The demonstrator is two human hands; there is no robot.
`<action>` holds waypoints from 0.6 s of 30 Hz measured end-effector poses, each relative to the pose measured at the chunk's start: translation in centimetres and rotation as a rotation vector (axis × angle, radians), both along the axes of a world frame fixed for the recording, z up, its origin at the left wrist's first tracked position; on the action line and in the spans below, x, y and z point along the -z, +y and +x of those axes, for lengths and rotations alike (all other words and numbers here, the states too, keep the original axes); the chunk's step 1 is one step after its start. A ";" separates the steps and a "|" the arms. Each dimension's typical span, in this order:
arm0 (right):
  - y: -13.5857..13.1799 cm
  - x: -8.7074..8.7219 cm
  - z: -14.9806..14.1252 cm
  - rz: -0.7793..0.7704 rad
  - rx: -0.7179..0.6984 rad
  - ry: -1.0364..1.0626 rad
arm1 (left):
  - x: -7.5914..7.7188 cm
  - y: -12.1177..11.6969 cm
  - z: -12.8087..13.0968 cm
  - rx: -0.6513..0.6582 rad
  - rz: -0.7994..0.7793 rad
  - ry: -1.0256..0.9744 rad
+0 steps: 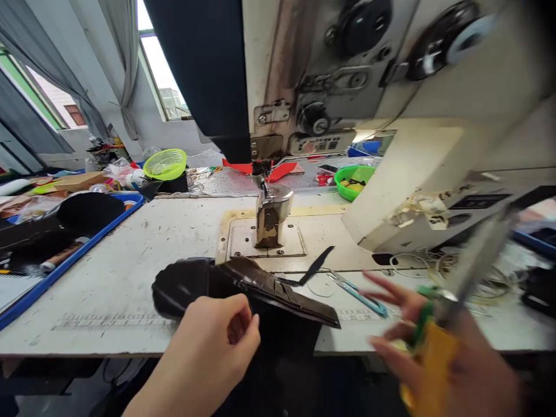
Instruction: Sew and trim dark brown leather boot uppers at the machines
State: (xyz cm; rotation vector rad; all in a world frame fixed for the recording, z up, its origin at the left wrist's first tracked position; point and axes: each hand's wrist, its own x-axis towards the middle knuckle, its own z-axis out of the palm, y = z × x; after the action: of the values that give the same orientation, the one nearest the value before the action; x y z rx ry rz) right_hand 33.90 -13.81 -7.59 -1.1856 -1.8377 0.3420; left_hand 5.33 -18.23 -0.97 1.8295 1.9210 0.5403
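Note:
A dark brown leather shoe upper (278,289) lies along the front edge of the sewing table, its black part hanging toward me. My left hand (212,341) is curled closed against its near side, thumb and forefinger tips together; whatever they pinch is hidden. At the right, blurred by motion, my right hand (460,359) holds scissors (438,353) with yellow and green handles. Their blades point up and to the right, while some fingers stretch out to the left. Blue thread snips (360,295) rest on the table between the upper and my right hand.
A post-bed sewing machine (273,214) stands just behind the upper, its head overhanging the table. A narrow black strip (317,266) lies near the post. Tangled cord (460,275) sits at right. A blue tray (82,255) holds dark pieces at left. Green baskets (165,164) stand farther back.

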 end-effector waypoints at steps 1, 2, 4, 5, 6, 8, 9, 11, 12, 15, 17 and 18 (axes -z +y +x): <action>0.5 -1.0 -1.2 0.000 -0.028 -0.016 | -0.1 0.2 0.5 0.028 0.009 0.115; 1.1 -1.7 -2.3 -0.017 -0.100 -0.074 | 0.0 0.4 0.8 0.041 0.067 0.224; 2.0 -1.9 -4.0 -0.010 -0.176 -0.190 | 0.4 0.7 0.8 0.053 0.318 0.391; 2.3 -1.6 -4.6 0.023 -0.186 -0.218 | 0.7 0.9 0.5 0.073 0.474 0.438; 2.5 -1.1 -4.9 0.068 -0.175 -0.216 | 1.0 1.2 0.2 0.100 0.608 0.465; 2.9 -0.1 -5.1 0.108 -0.156 -0.150 | 1.8 2.3 -0.5 0.177 0.739 0.465; 3.1 0.2 -5.1 0.069 -0.157 -0.084 | 2.2 3.1 -0.7 0.211 0.730 0.447; 3.7 0.4 -5.3 -0.091 -0.156 0.058 | 2.7 4.9 -1.0 0.248 0.691 0.420; 4.0 0.2 -5.5 -0.168 -0.150 0.117 | 2.7 5.8 -1.1 0.268 0.703 0.427; 5.0 -0.4 -6.6 -0.251 -0.127 0.219 | 1.0 7.0 -2.1 0.395 0.858 0.559; 5.1 -0.5 -8.1 -0.272 -0.195 0.245 | -0.8 6.0 -3.7 0.502 0.908 0.687; 4.9 -0.3 -9.1 -0.292 -0.255 0.250 | -1.5 4.9 -4.8 0.526 0.879 0.738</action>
State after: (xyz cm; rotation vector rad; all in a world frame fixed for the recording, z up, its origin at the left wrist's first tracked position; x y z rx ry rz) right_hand 24.78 -8.90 -7.25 -1.0433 -1.7577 0.8882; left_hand 0.55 -13.35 0.57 3.3424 1.5235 0.6294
